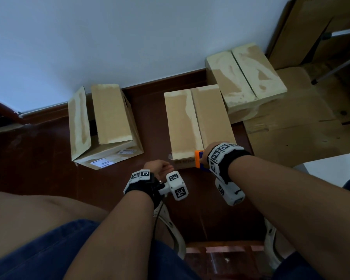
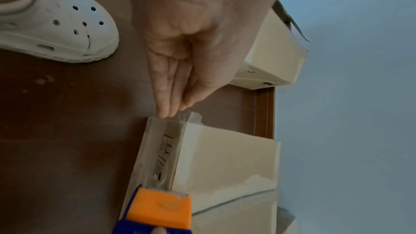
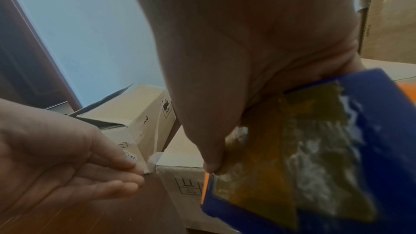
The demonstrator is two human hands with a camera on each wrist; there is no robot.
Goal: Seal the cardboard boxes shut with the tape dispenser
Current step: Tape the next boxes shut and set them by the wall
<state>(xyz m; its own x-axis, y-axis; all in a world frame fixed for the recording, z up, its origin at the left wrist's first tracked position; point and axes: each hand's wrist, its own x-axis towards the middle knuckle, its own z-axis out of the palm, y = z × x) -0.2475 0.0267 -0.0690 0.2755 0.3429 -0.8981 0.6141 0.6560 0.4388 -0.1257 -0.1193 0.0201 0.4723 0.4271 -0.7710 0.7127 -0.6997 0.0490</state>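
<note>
Three cardboard boxes stand on the dark floor. The middle box (image 1: 198, 120) has its flaps closed and lies right before my hands. My right hand (image 1: 205, 156) grips the blue and orange tape dispenser (image 1: 199, 159) at that box's near edge, over the centre seam; in the right wrist view the dispenser (image 3: 315, 157) fills the lower right. My left hand (image 1: 160, 169) is open, fingers straight and together, fingertips (image 2: 168, 111) at the near left corner of the box (image 2: 225, 166), beside a loose tape end (image 2: 194, 116). The left box (image 1: 101, 126) has one flap raised.
A third box (image 1: 245, 77) sits at the back right on flattened cardboard (image 1: 303, 126). A white wall (image 1: 109, 37) runs behind the boxes. My white clog (image 2: 56, 24) stands on the floor near my left hand. A tripod leg (image 1: 335, 67) crosses the far right.
</note>
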